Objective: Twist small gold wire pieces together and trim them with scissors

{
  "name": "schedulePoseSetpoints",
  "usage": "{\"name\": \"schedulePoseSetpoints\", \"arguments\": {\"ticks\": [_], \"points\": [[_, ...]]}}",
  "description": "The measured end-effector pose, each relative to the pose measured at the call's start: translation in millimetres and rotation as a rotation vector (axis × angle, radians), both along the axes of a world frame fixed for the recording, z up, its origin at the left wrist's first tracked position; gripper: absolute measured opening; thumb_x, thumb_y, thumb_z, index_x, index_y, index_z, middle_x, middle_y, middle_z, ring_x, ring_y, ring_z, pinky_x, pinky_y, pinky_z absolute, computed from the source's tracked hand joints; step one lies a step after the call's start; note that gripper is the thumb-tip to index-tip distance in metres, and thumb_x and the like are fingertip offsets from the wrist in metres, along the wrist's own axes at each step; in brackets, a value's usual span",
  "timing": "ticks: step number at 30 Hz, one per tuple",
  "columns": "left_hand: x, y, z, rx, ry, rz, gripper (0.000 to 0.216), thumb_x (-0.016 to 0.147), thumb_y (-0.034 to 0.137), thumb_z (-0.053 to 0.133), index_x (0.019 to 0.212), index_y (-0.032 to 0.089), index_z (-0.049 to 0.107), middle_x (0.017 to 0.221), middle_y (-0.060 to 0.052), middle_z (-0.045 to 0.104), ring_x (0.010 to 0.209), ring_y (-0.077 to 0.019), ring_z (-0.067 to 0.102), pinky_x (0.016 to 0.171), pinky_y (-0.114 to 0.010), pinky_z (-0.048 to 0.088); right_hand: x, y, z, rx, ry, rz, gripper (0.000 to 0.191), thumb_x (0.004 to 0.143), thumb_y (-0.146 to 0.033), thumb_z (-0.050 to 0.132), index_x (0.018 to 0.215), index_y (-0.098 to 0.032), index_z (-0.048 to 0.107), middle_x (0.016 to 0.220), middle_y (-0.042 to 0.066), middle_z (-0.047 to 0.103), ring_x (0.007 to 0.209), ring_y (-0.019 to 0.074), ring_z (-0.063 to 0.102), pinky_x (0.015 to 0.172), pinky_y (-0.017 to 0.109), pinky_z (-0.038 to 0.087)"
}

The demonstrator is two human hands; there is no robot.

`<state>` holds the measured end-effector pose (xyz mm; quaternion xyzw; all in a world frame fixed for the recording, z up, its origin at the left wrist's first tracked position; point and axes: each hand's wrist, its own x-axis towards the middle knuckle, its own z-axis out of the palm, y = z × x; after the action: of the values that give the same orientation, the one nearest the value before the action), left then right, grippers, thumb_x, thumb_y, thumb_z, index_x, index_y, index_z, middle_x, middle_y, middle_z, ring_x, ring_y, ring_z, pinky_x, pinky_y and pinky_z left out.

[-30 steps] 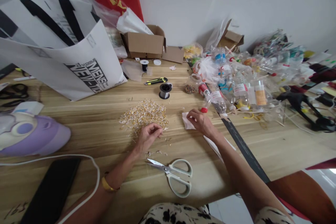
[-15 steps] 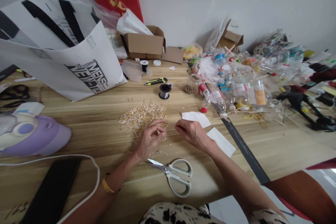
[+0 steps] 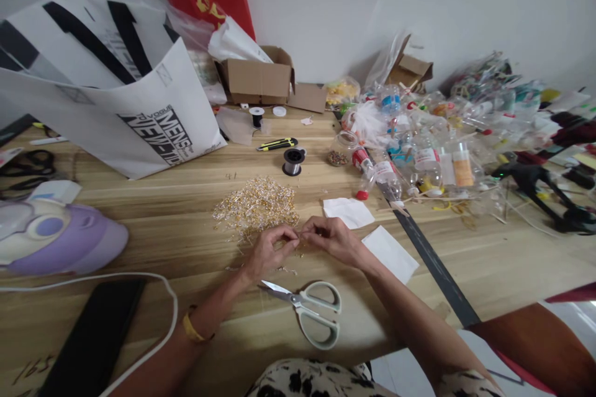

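Observation:
My left hand and my right hand meet fingertip to fingertip over the wooden table. Both are pinched on a tiny piece between them, too small to name. Just behind them lies a heap of small gold and silver metal bits. White-handled scissors lie shut on the table in front of my hands. Two white paper squares rest to the right of my right hand.
A large white printed bag stands at back left, a purple mask and a black phone with a white cable at left. A wire spool, a utility knife, cardboard boxes and a clutter of plastic bottles fill the back and right.
My right hand left the white paper and came left to meet my left hand. My left hand picked at the heap's edge, then closed its fingertips against the right.

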<state>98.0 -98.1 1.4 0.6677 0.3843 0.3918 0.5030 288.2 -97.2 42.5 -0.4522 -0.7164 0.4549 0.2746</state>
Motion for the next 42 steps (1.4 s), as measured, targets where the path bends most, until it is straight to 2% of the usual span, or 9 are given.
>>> {"name": "schedulePoseSetpoints", "arguments": {"ticks": [5,10,15,17,21,24,28,34,42], "points": [[-2.5,3.1,2.3,-0.157,-0.088,0.006,0.014,0.077,0.028,0.064,0.071,0.015,0.063,0.074,-0.003,0.063,0.073,-0.0155,0.057,0.07,-0.025,0.044,-0.9,10.4,-5.7,-0.249,0.339,-0.073,0.027,0.079,-0.042,0.066,0.082,-0.015,0.064,0.059,-0.003,0.056,0.048,0.0076,0.049,0.045,0.019,0.04],[-3.1,5.2,1.3,-0.209,-0.129,-0.007,0.015,0.074,0.029,0.067,0.069,0.015,0.064,0.074,-0.003,0.063,0.073,-0.0154,0.057,0.07,-0.026,0.044,-4.8,14.6,-9.8,-0.355,0.525,-0.174,0.025,0.073,-0.04,0.072,0.079,-0.017,0.065,0.067,-0.001,0.062,0.052,0.0074,0.053,0.044,0.016,0.042],[-4.1,8.0,-5.6,-0.287,-0.153,0.052,0.017,0.072,0.032,0.069,0.07,0.015,0.065,0.072,-0.002,0.062,0.071,-0.0148,0.055,0.069,-0.025,0.044,-9.5,16.1,-21.3,-0.429,0.736,-0.317,0.035,0.069,-0.035,0.076,0.097,-0.019,0.063,0.082,0.002,0.068,0.064,0.0097,0.06,0.048,0.016,0.045],[-4.9,9.5,-10.2,-0.301,-0.183,0.078,0.017,0.072,0.032,0.068,0.071,0.015,0.065,0.072,-0.001,0.063,0.071,-0.0143,0.055,0.07,-0.025,0.044,-14.1,15.2,-25.2,-0.447,0.8,-0.387,0.038,0.067,-0.033,0.078,0.097,-0.019,0.061,0.082,0.002,0.068,0.064,0.0096,0.06,0.047,0.016,0.045],[-5.8,11.5,-15.9,-0.307,-0.223,0.115,0.015,0.073,0.03,0.068,0.071,0.015,0.066,0.073,-0.002,0.064,0.072,-0.0143,0.056,0.073,-0.026,0.044,-26.4,10.7,-30.9,-0.499,0.819,-0.448,0.033,0.061,-0.032,0.081,0.086,-0.016,0.065,0.068,-0.002,0.062,0.053,0.0067,0.053,0.042,0.014,0.041],[-5.2,11.3,-15.6,-0.318,-0.236,0.123,0.013,0.073,0.029,0.068,0.071,0.016,0.066,0.074,-0.002,0.066,0.074,-0.0152,0.058,0.075,-0.028,0.045,-33.6,6.9,-35.0,-0.541,0.794,-0.412,0.029,0.061,-0.032,0.081,0.082,-0.016,0.069,0.059,-0.004,0.057,0.048,0.0055,0.047,0.039,0.014,0.036],[-3.7,10.4,-13.2,-0.325,-0.244,0.087,0.012,0.074,0.028,0.067,0.073,0.016,0.067,0.077,-0.002,0.069,0.077,-0.0162,0.06,0.078,-0.029,0.046,-36.6,4.5,-41.1,-0.512,0.822,-0.345,0.023,0.065,-0.033,0.079,0.078,-0.017,0.071,0.062,-0.002,0.058,0.05,0.0061,0.047,0.04,0.015,0.035],[-2.7,10.3,-12.5,-0.317,-0.221,0.092,0.01,0.074,0.026,0.067,0.071,0.016,0.066,0.074,-0.001,0.067,0.074,-0.0153,0.059,0.075,-0.028,0.045,-35.1,4.7,-49.4,-0.485,0.89,-0.337,0.019,0.069,-0.033,0.077,0.078,-0.018,0.071,0.058,-0.002,0.056,0.049,0.0064,0.046,0.038,0.015,0.033],[-2.2,10.3,-10.9,-0.306,-0.204,0.093,0.013,0.074,0.028,0.067,0.071,0.016,0.065,0.081,-0.003,0.068,0.079,-0.0161,0.061,0.077,-0.028,0.046,-28.7,5.1,-45.7,-0.471,0.876,-0.303,0.018,0.07,-0.032,0.077,0.08,-0.018,0.07,0.07,0.0,0.065,0.053,0.0071,0.054,0.043,0.015,0.041]]}}
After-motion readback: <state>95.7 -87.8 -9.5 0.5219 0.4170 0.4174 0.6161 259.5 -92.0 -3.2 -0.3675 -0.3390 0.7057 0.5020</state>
